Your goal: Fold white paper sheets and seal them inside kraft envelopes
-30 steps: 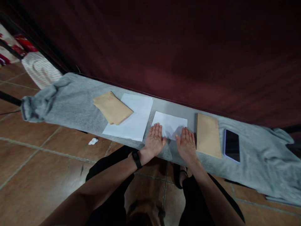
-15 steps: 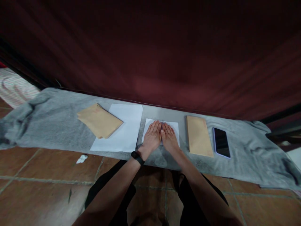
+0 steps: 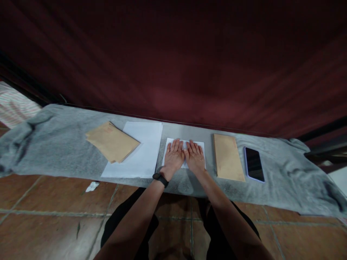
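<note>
Both my hands lie flat, side by side, on a small piece of white paper (image 3: 184,163) in the middle of the grey cloth. My left hand (image 3: 174,156) covers its left half, fingers stretched out and a dark band on the wrist. My right hand (image 3: 194,156) presses on the right half with its fingers extended. The thumbs nearly meet at the middle, and much of the paper is hidden beneath the palms. Left of my hands lies larger white paper (image 3: 146,155), partly under several brown envelopes (image 3: 114,141) fanned askew.
A neat stack of brown envelopes (image 3: 229,157) sits to the right, beside a phone (image 3: 254,164) in a light purple case. Grey cloth (image 3: 62,144) covers the long narrow surface. Behind it rises a dark red panel (image 3: 184,72). A crumpled white scrap (image 3: 92,186) lies on the tiled floor.
My hands have slid apart, the left toward the left edge of the small paper and the right slightly toward the right. The view has shifted a little.
</note>
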{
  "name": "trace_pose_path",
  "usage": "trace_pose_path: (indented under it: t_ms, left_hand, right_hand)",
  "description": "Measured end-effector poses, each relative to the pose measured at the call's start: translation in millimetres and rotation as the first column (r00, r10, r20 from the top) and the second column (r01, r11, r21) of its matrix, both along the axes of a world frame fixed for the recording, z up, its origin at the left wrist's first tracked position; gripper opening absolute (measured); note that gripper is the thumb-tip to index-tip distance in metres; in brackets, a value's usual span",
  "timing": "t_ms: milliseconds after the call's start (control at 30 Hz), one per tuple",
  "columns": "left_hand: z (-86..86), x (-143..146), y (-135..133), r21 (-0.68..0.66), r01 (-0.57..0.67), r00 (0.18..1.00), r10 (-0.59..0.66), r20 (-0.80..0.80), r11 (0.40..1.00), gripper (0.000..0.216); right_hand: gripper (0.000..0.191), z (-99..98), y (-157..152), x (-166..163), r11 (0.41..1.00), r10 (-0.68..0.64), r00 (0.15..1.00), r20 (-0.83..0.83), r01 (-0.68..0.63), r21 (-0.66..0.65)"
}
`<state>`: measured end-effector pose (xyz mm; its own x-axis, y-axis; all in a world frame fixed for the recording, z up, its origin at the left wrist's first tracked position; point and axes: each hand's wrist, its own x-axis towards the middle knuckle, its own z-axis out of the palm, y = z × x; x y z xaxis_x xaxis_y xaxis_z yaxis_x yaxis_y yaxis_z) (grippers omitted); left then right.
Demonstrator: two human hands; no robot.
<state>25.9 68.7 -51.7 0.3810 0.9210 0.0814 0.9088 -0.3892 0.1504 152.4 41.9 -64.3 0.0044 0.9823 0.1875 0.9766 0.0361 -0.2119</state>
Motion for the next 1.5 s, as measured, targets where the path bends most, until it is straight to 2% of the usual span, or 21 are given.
trace_pose_path:
  t_ms: [167,367,633,833,933,1033,1133,1300,1500]
  left_hand:
    - [-4.3,-5,3,0.019,-0.09,0.996,0.09,0.001,0.996,0.059]
    - [-6.9,-9,3,0.042,-0.128,0.992,0.128,0.018,0.991,0.062]
    - [-6.6,-12,0,0.041,-0.143,0.99,0.142,0.022,0.989,0.063]
    - [-6.2,-12,-3,0.081,-0.145,0.989,0.143,0.027,0.986,0.061]
    - [-4.8,-13,-3,0.092,-0.136,0.99,0.133,0.037,0.987,0.06]
    - [-3.8,-17,-4,0.077,-0.104,0.994,0.102,0.034,0.992,0.059]
    - [-3.0,-20,-4,0.061,-0.079,0.997,0.078,0.015,0.995,0.058]
    - [0.4,-23,-6,0.069,-0.063,0.998,0.061,0.019,0.996,0.056]
    - [-0.2,-22,-7,0.124,-0.067,0.996,0.059,0.065,0.99,0.056]
  right_hand:
    - [0.06,-12.1,0,6,0.995,-0.057,0.998,0.019,0.055,0.086]
    - [0.069,-21.5,-1,13,0.97,-0.147,0.989,0.015,0.141,0.196]
    - [0.073,-23.1,-7,20,0.953,-0.238,0.971,0.02,0.229,0.201]
    - [0.07,-8.2,-13,14,0.944,-0.305,0.952,-0.019,0.305,0.127]
    - [0.066,0.4,-20,0,0.967,-0.239,0.97,-0.053,0.242,0.074]
    - [0.057,4.9,-27,-20,0.996,-0.089,0.994,-0.065,0.09,0.009]
    - [0.049,6.8,-32,-37,0.999,0.018,0.998,-0.055,-0.021,-0.046]
    - [0.052,7.2,-31,-43,0.992,-0.097,0.994,-0.053,0.093,-0.083]
    - [0.053,-1.8,-37,-27,0.988,-0.154,0.988,0.021,0.155,-0.009]
